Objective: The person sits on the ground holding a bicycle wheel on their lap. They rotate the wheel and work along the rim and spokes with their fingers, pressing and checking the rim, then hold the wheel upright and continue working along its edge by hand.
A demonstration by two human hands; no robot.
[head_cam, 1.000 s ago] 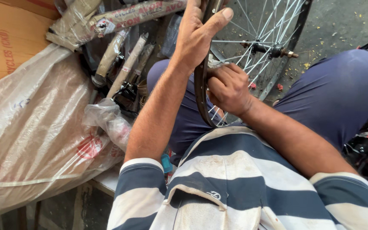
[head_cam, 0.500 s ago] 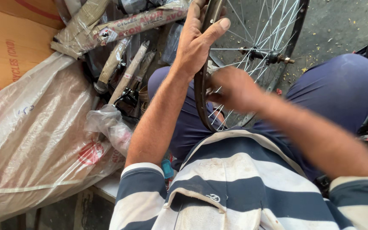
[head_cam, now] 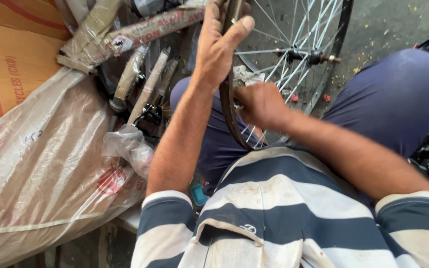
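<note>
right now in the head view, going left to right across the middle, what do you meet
cardboard box → clear plastic bag → wrapped bicycle frame parts → left hand gripping the wheel rim → right hand at the spokes → wheel hub → blue-trousered knee

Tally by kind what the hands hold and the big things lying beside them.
Bicycle wheel, gripped by the left hand and right hand: 1
Cardboard box: 1
Large plastic-wrapped bundle: 1
Paper-wrapped frame tubes, count unclear where they overlap: at least 3
Total: at least 6
</note>
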